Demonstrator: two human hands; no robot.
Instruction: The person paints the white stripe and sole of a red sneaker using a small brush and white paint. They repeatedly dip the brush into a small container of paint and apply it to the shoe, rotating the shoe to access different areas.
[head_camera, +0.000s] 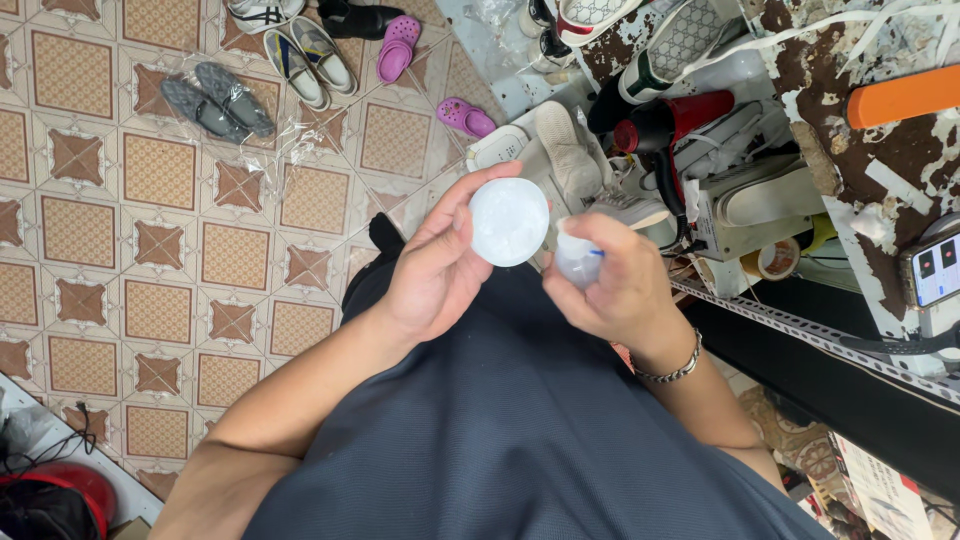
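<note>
Head view: the left hand (435, 270), fingers half curled, pinches a round white pad (509, 221) at its edge, flat face turned up toward the camera, seemingly so the face stays exposed. The right hand (618, 285) is closed around a small white bottle (577, 256), its long axis tilted, top toward the pad and just beside it. Both are held above the lap, over patterned floor tiles (160, 170).
</note>
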